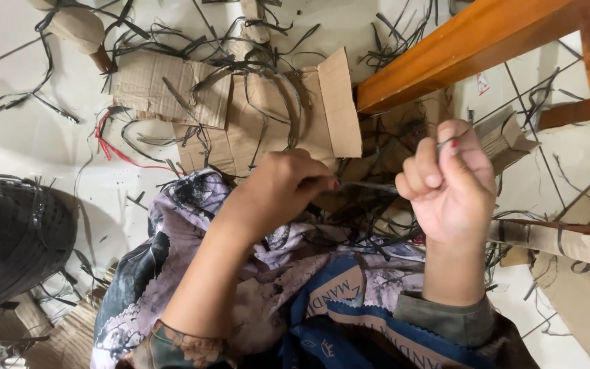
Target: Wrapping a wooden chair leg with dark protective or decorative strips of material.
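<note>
Both hands were up over the lap, working one thin dark strip (370, 184) stretched between them. Left hand (278, 188) was clenched, fingertips pinching the strip's left end. Right hand (452, 184) was closed in a fist, thumb and forefinger nipping the other end, which poked up just past the knuckles. The strip ran roughly level, taut, above the patterned cloth (192, 225) on the knees.

Progress, judging by the litter: plenty already handled. Loose dark strips (254, 61) lay scattered all over the tile floor (29, 116) and across the flattened cardboard (274, 116) on the far side. A dense heap sat directly below the hands. A red wire (114, 147) lay at far left of the cardboard. A black coil (8, 239) of banded strip sat near left, looking mostly full, so I'd guess a lot of stock remained. More cardboard (582, 273) lay at right, under the wooden chair frame (472, 41).

No finished piece was visible. Whether the strip in hand was being split, pulled or twisted, I couldn't tell.
</note>
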